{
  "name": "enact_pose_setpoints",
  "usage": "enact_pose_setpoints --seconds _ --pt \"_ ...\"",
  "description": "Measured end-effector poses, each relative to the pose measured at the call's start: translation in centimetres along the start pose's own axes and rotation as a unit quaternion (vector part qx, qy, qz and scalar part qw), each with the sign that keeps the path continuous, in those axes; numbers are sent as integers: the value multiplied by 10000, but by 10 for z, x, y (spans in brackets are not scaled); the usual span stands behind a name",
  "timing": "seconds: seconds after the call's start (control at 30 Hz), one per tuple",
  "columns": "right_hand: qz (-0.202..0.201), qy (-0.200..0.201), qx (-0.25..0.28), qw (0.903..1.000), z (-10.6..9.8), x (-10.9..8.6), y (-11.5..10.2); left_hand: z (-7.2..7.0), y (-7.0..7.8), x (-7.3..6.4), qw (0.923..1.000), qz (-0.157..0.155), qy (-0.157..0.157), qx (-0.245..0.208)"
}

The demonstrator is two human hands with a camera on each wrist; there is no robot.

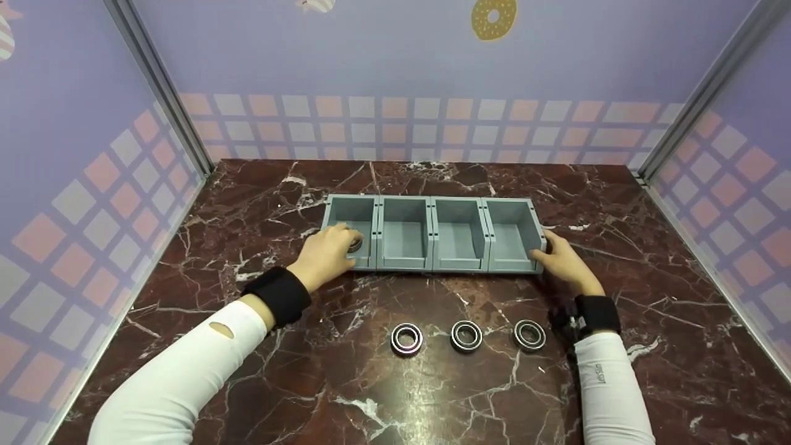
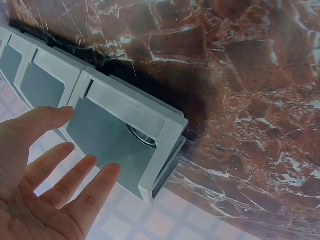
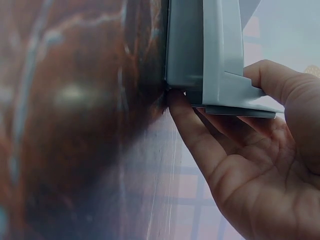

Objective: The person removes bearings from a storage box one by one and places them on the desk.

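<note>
Four joined grey storage bins stand in a row on the marbled table. Inside the leftmost bin (image 1: 351, 209) is a bearing (image 2: 142, 135), close to its front lip; the left wrist view shows only part of its ring. My left hand (image 1: 325, 254) is over that bin, and its thumb and fingers (image 2: 100, 187) are spread apart with nothing between them. At the other end, my right hand (image 1: 563, 261) grips the side wall of the rightmost bin (image 3: 220, 65), thumb over the rim and fingers along the outside.
In front of the bins lie a left bearing (image 1: 406, 339), a middle bearing (image 1: 466, 336) and a right bearing (image 1: 529, 335), spaced apart on the table (image 1: 296, 383). Patterned panels (image 1: 408, 62) enclose the back and both sides.
</note>
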State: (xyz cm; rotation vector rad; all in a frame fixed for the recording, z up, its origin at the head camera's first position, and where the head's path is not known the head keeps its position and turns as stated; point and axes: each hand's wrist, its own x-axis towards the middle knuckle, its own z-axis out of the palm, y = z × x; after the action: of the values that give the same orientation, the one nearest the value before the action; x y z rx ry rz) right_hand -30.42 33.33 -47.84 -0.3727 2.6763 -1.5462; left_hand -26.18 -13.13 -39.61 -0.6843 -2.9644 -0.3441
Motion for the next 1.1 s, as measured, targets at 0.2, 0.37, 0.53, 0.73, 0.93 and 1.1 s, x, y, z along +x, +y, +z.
enact_pose_setpoints --seconds 0.2,0.37,0.53,0.73,0.93,1.1 --pt "62 -38 227 9997 0 0 -2 -1 -2 10 9999 -142 35 -71" --pt "31 13 100 9999 0 1 -1 2 -3 18 9996 -286 28 -65" --pt "51 31 147 9999 1 2 1 5 -4 25 9992 -396 -22 -92" --pt "12 48 131 9999 2 0 1 9 -7 35 9984 -561 -38 -114" --pt "-30 19 63 10000 3 0 -1 13 -10 43 9976 -690 68 -84" --pt "115 -50 294 9995 2 -1 -2 17 -10 48 9966 -817 48 -107"
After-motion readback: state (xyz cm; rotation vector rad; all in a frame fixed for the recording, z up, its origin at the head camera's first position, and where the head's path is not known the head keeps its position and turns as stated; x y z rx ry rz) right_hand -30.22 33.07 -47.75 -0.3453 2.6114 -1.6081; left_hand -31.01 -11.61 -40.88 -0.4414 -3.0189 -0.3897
